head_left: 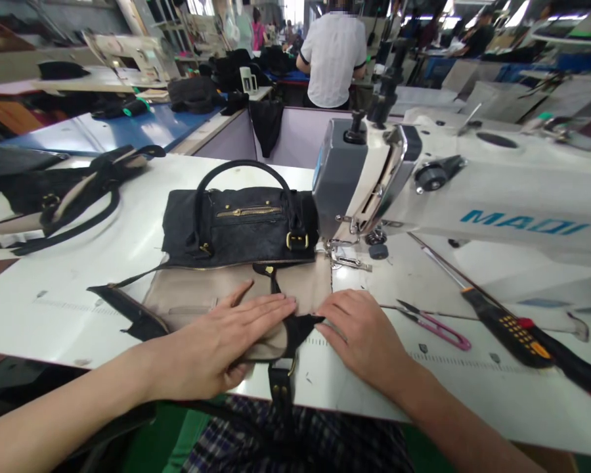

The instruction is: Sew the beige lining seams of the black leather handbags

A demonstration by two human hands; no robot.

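Worktable (113, 256) in white spreads around the clock whose centre is the black handbag; its near edge runs from 8 through 6 to 4 o'clock, its far edge past 12. The widest stretch of white top lies at 9 o'clock. The sewing machine (502, 190) fills 1 to 3 o'clock, its head touching or nearly touching the bag's right end, so room is tight there.

The handbag (231, 233) lies opened out on the top, black outer panel toward 12, beige lining (192, 279) face up toward 6. The black panel looks slightly creased, with a short brass zip and gold buckle; one handle (246, 164) arches at 12, while a strap (280, 381) drops over the near edge at 6. A second bag (73, 190), black with some beige, sits well apart at 10.

The left hand (236, 328), at 6, rests flat on the lining, fingers extended and gripping nothing. The right hand (364, 332), at 4, has thumb and fingertips pinched together on a black corner of the handbag.

Beyond it, toward 3 to 4, lie a yellow-and-black screwdriver (507, 328) and, smaller, pink-handled snips (446, 328).
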